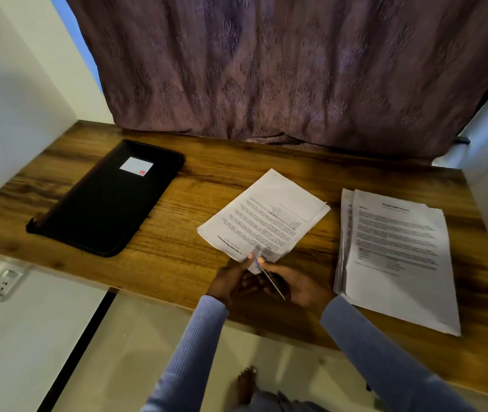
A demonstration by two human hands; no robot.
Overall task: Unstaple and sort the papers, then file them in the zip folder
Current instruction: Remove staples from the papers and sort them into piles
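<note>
A stapled set of printed papers (266, 215) lies slanted in the middle of the wooden desk (195, 185). My left hand (231, 281) pinches its near corner from below. My right hand (293, 285) holds a thin metal tool (271, 281) whose tip touches that same corner; what kind of tool it is I cannot tell. The staple itself is hidden by my fingers. A black zip folder (109, 200) with a white label lies closed on the desk's left side. A thicker stack of printed papers (397, 257) rests on the right.
A purple patterned curtain (296, 69) hangs behind the desk. White walls close in on both sides. A wall socket (3, 282) sits below the desk at the left. My bare foot (247, 385) shows on the floor under the desk edge.
</note>
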